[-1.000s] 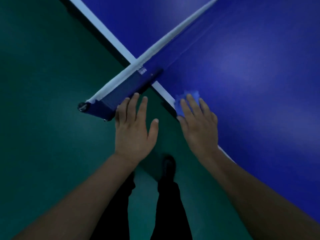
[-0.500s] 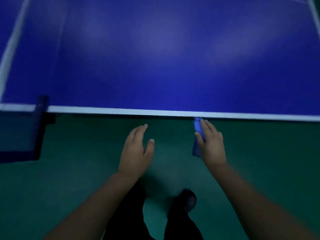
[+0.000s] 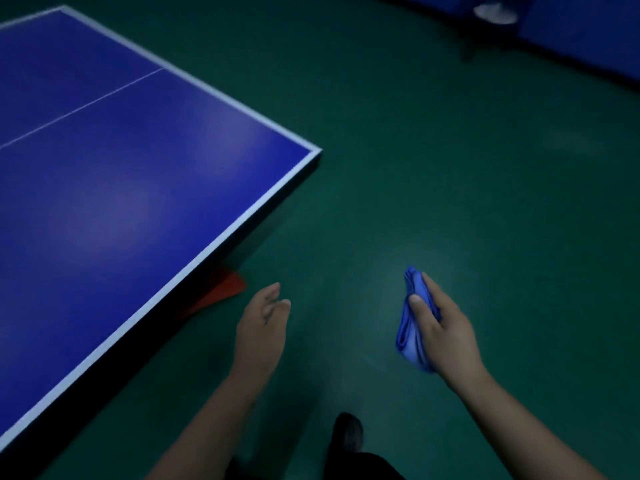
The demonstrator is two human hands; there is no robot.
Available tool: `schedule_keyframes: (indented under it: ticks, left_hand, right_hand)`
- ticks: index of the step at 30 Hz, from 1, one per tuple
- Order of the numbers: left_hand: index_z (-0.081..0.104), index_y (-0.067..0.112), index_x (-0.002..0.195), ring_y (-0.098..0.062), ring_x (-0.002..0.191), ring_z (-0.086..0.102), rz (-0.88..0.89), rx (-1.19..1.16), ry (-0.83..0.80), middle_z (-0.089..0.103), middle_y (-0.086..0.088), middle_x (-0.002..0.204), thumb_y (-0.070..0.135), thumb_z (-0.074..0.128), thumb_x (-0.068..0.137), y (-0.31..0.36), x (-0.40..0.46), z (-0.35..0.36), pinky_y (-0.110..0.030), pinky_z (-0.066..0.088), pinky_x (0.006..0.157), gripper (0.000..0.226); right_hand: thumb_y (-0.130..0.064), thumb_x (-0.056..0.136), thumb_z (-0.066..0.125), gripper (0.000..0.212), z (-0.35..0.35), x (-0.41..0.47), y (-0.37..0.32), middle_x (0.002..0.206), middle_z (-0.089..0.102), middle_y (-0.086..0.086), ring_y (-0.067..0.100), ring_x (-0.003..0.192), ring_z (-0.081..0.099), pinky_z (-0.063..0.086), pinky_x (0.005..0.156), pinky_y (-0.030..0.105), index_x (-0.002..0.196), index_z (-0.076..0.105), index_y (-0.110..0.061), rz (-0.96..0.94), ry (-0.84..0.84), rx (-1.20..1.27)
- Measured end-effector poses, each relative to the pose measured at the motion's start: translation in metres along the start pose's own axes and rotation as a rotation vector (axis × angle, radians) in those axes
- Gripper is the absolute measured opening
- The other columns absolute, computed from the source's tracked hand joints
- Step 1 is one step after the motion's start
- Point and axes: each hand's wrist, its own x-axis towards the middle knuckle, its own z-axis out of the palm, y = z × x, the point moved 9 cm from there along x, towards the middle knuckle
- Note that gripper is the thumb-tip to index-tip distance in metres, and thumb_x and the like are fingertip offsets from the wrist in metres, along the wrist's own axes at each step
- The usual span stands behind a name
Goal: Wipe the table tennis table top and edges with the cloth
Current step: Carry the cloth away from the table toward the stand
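The blue cloth [image 3: 414,327] is bunched in the right hand [image 3: 441,329], whose thumb and fingers grip it, over the green floor [image 3: 450,168], well apart from the table tennis table [image 3: 121,202] at left. The left hand [image 3: 261,332] is relaxed and holds nothing. No writing is readable.

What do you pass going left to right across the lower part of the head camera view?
Table → red thing under the table's edge → left hand, holding nothing → cloth → right hand gripping it.
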Motion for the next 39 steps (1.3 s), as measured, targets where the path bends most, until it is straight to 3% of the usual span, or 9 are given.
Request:
schedule_keyframes:
  ticks: [3,9,12,16,20,23,26,30,39]
  left_hand:
    - [0.058,0.020,0.137,-0.002,0.119,0.055,0.054,-0.022,-0.077,0.059,0.008,0.136,0.016,0.057,0.101,0.064,0.027,0.084,-0.018,0.037,0.099,0.037]
    - [0.061,0.023,0.131,0.024,0.098,0.055,0.160,-0.036,-0.179,0.062,0.014,0.125,0.013,0.058,0.100,0.172,0.114,0.198,0.002,0.040,0.078,0.033]
    - [0.062,0.028,0.124,0.021,0.098,0.058,0.188,-0.031,-0.190,0.065,0.016,0.118,0.012,0.059,0.099,0.215,0.179,0.235,-0.005,0.041,0.083,0.029]
    - [0.065,0.033,0.108,0.001,0.107,0.063,0.161,-0.052,-0.174,0.070,0.010,0.113,0.009,0.061,0.098,0.259,0.294,0.278,-0.029,0.047,0.102,0.027]
    - [0.067,0.032,0.103,-0.006,0.106,0.065,0.140,-0.036,-0.174,0.071,0.009,0.109,0.005,0.062,0.097,0.317,0.409,0.338,-0.036,0.047,0.105,0.028]
    - [0.067,0.027,0.108,0.006,0.099,0.065,0.175,-0.040,-0.256,0.070,0.010,0.111,0.006,0.060,0.098,0.374,0.481,0.410,-0.021,0.049,0.099,0.025]
    - [0.066,0.024,0.111,0.014,0.096,0.064,0.207,-0.056,-0.359,0.069,0.009,0.113,0.005,0.059,0.099,0.438,0.542,0.499,-0.003,0.046,0.082,0.024]
    - [0.067,0.027,0.109,0.010,0.099,0.065,0.227,-0.080,-0.444,0.069,0.010,0.112,0.005,0.059,0.098,0.504,0.615,0.603,-0.005,0.046,0.083,0.025]
    - [0.066,0.028,0.110,0.013,0.097,0.064,0.208,-0.083,-0.396,0.069,0.010,0.114,0.007,0.059,0.099,0.651,0.829,0.808,-0.004,0.046,0.083,0.024]
  right_hand:
    - [-0.029,0.102,0.058,0.046,-0.077,0.043,0.007,0.143,0.053,-0.019,-0.004,0.129,0.048,0.032,0.105,0.016,0.147,0.051,-0.027,0.040,0.133,0.059]
    - [-0.030,0.101,0.057,0.045,-0.166,0.156,-0.003,0.142,0.053,-0.020,-0.005,0.128,0.048,0.032,0.103,0.016,0.146,0.052,-0.028,0.063,0.286,0.146]
    - [-0.031,0.101,0.057,0.045,-0.190,0.237,-0.017,0.141,0.055,-0.019,-0.001,0.129,0.050,0.033,0.105,0.020,0.146,0.053,-0.029,0.058,0.340,0.157]
    - [-0.031,0.100,0.059,0.044,-0.201,0.363,-0.036,0.138,0.058,-0.019,0.001,0.127,0.053,0.036,0.105,0.022,0.144,0.055,-0.031,0.058,0.368,0.162]
    - [-0.032,0.099,0.061,0.040,-0.209,0.494,-0.057,0.132,0.062,-0.019,0.003,0.122,0.057,0.039,0.101,0.024,0.139,0.058,-0.035,0.101,0.400,0.187]
    - [-0.030,0.099,0.061,0.038,-0.225,0.586,-0.076,0.123,0.061,-0.027,-0.004,0.116,0.057,0.038,0.095,0.016,0.137,0.059,-0.035,0.110,0.413,0.199]
    - [-0.030,0.099,0.061,0.038,-0.254,0.674,-0.083,0.123,0.059,-0.031,-0.023,0.108,0.053,0.033,0.084,-0.005,0.137,0.059,-0.036,0.131,0.437,0.211]
    - [-0.030,0.099,0.061,0.038,-0.291,0.786,-0.077,0.124,0.060,-0.030,-0.033,0.105,0.046,0.031,0.082,-0.009,0.137,0.059,-0.034,0.151,0.478,0.227]
    - [-0.031,0.099,0.061,0.039,-0.387,1.111,-0.089,0.125,0.058,-0.033,-0.017,0.110,0.055,0.031,0.083,-0.009,0.137,0.059,-0.035,0.148,0.442,0.226]
